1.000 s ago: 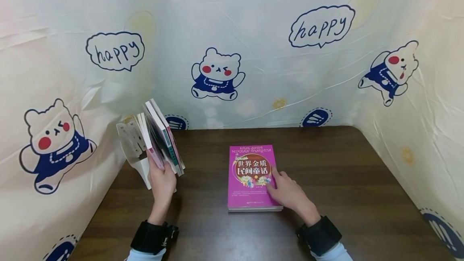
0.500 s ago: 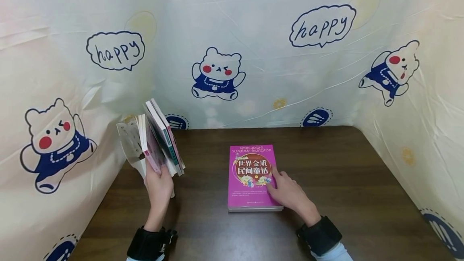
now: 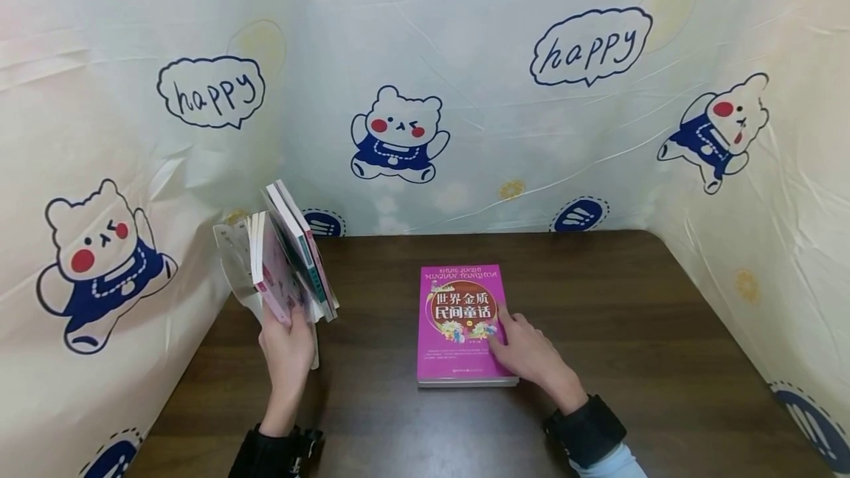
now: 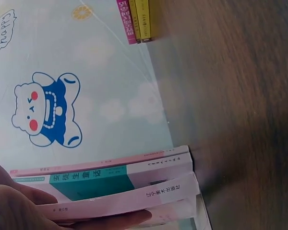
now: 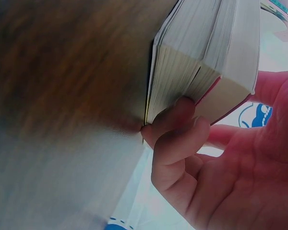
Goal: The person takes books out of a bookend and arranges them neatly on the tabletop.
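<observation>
In the head view my left hand (image 3: 287, 351) holds a thin pale-pink book (image 3: 277, 271) at its lower end, among other books at the table's left. Behind it lean books with white and teal spines (image 3: 308, 260), against a white bookend (image 3: 232, 260) with cut-outs. Up close in the left wrist view, fingers (image 4: 19, 211) lie around the pale-pink spine. My right hand (image 3: 536, 361) grips the right side of a stack of books topped by a magenta book (image 3: 458, 364), thumb on its cover. Curled fingers (image 5: 177, 143) press the stack's side in the right wrist view.
The brown wooden table (image 3: 372, 426) runs to a curtain (image 3: 491, 94) printed with bears and the word "happy". That curtain rises along the back and both sides. Pink and yellow spines (image 4: 134, 21) of the stack show in the left wrist view.
My left hand has moved slightly toward me and left, drawing the pale-pink book lower and away from the leaning books. The right hand and the magenta-topped stack have stayed in place.
</observation>
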Demonstrator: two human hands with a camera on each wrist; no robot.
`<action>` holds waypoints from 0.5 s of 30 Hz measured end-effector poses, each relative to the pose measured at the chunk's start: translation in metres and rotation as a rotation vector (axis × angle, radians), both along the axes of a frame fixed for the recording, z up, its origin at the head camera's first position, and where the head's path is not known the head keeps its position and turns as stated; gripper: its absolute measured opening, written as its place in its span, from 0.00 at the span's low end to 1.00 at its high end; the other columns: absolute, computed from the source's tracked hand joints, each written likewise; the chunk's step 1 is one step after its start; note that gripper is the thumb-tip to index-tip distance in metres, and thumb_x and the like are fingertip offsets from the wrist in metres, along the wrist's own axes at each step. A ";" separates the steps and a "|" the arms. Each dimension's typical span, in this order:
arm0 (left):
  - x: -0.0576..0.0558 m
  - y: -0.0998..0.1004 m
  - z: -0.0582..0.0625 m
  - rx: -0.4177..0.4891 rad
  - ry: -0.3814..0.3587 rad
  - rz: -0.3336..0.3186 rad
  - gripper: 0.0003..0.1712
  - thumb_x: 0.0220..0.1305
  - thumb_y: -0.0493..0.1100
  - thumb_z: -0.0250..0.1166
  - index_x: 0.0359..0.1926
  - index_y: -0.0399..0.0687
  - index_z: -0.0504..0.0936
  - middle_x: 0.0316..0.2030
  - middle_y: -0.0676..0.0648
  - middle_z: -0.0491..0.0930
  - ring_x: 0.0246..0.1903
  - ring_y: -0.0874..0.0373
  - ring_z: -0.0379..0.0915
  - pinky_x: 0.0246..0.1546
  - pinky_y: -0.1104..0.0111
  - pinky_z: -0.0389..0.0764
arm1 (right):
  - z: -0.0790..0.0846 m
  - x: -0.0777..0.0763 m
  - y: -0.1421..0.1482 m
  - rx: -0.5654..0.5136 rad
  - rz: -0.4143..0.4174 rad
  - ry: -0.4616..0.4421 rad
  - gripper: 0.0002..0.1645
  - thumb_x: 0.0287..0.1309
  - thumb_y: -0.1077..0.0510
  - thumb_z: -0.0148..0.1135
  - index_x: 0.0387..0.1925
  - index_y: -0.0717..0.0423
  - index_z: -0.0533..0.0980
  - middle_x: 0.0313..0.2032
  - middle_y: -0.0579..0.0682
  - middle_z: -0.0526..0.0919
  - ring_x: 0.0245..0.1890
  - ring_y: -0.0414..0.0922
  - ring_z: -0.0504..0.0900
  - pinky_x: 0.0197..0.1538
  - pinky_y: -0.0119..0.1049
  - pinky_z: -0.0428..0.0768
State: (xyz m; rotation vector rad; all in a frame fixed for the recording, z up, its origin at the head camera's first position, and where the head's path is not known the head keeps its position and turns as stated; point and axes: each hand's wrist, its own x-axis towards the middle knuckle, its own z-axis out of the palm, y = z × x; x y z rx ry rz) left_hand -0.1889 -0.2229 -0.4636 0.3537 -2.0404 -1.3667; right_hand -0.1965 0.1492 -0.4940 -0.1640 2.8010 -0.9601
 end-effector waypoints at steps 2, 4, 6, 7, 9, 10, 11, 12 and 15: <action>0.002 0.001 0.001 0.010 0.004 -0.005 0.31 0.76 0.30 0.53 0.77 0.42 0.64 0.74 0.28 0.68 0.71 0.32 0.63 0.67 0.31 0.66 | 0.000 0.000 0.000 0.001 0.000 0.000 0.49 0.67 0.45 0.65 0.80 0.61 0.57 0.68 0.68 0.73 0.57 0.63 0.81 0.53 0.62 0.87; 0.003 0.001 0.002 0.016 0.008 0.000 0.31 0.75 0.30 0.54 0.77 0.41 0.65 0.73 0.28 0.68 0.71 0.33 0.63 0.68 0.31 0.66 | 0.000 0.000 0.000 0.002 0.000 0.000 0.49 0.67 0.45 0.65 0.80 0.61 0.57 0.68 0.68 0.73 0.56 0.62 0.82 0.53 0.61 0.87; 0.005 0.002 0.004 0.016 0.010 0.002 0.31 0.75 0.30 0.54 0.76 0.40 0.65 0.73 0.28 0.68 0.71 0.32 0.64 0.68 0.31 0.66 | 0.000 0.000 0.000 0.004 0.001 0.000 0.49 0.67 0.45 0.65 0.80 0.61 0.57 0.67 0.68 0.74 0.55 0.61 0.82 0.52 0.60 0.88; 0.006 0.002 0.005 0.016 0.011 0.003 0.30 0.75 0.30 0.54 0.76 0.39 0.66 0.73 0.27 0.69 0.71 0.32 0.64 0.68 0.31 0.66 | 0.000 0.000 0.000 0.005 0.001 0.000 0.49 0.67 0.45 0.65 0.80 0.61 0.57 0.67 0.68 0.74 0.55 0.61 0.82 0.52 0.60 0.88; 0.009 0.003 0.006 0.011 0.012 0.005 0.30 0.74 0.30 0.54 0.75 0.38 0.66 0.72 0.27 0.69 0.71 0.32 0.64 0.68 0.31 0.66 | 0.000 0.000 0.000 0.005 0.002 -0.001 0.49 0.67 0.45 0.65 0.80 0.61 0.57 0.67 0.68 0.74 0.54 0.60 0.83 0.52 0.60 0.88; 0.010 0.003 0.007 0.009 0.014 0.004 0.30 0.74 0.30 0.54 0.75 0.38 0.67 0.73 0.27 0.69 0.71 0.32 0.64 0.68 0.31 0.66 | 0.000 0.000 0.000 0.006 0.002 -0.001 0.49 0.67 0.45 0.65 0.80 0.61 0.57 0.67 0.68 0.74 0.54 0.60 0.83 0.52 0.60 0.88; 0.011 0.003 0.008 0.004 0.013 0.006 0.29 0.74 0.30 0.55 0.75 0.38 0.67 0.72 0.27 0.69 0.71 0.32 0.64 0.68 0.31 0.66 | 0.000 0.001 0.000 0.005 0.002 0.000 0.49 0.67 0.45 0.65 0.80 0.61 0.57 0.67 0.68 0.74 0.54 0.60 0.83 0.52 0.60 0.88; 0.012 0.003 0.008 0.003 0.013 0.005 0.29 0.75 0.31 0.55 0.75 0.37 0.67 0.72 0.27 0.69 0.71 0.32 0.64 0.68 0.31 0.66 | 0.000 0.001 0.000 0.005 0.002 0.000 0.49 0.67 0.45 0.65 0.80 0.61 0.57 0.67 0.68 0.74 0.54 0.60 0.82 0.52 0.60 0.88; 0.015 0.004 0.011 -0.001 0.011 0.008 0.29 0.75 0.31 0.55 0.74 0.37 0.67 0.72 0.27 0.70 0.70 0.32 0.65 0.67 0.30 0.66 | 0.000 0.000 0.000 0.007 0.002 0.003 0.50 0.67 0.45 0.65 0.80 0.61 0.56 0.67 0.68 0.73 0.55 0.61 0.82 0.53 0.61 0.87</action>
